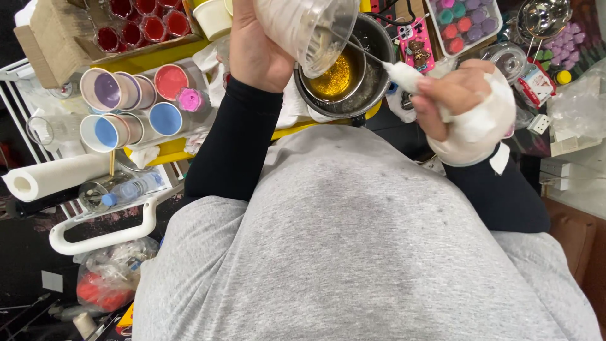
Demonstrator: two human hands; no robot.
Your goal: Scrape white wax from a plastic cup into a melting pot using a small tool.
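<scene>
Left hand (255, 53) grips clear cup (309, 28), tilted mouth-down over gold bowl (334, 76) in pot (372, 38). Right hand (464, 104), closed on stick (372, 55), points left into cup.

This looks like a small craft workshop, of the kind where candles or wax pieces are made by hand. A yellow table (158, 60) is crowded to its edges with working supplies: round tins of coloured wax (136, 104) in lilac, blue, coral and pink near its left edge, a cardboard box of red-filled cups (136, 25) at the far left corner, and a metal pot (366, 69) holding a smaller pan of gold glitter (334, 76). At the far right sits a tray of small coloured moulded pieces (464, 22). A paper towel roll (57, 177) and a plastic water bottle (129, 189) lie on a white cart (101, 237) beside the table.
</scene>
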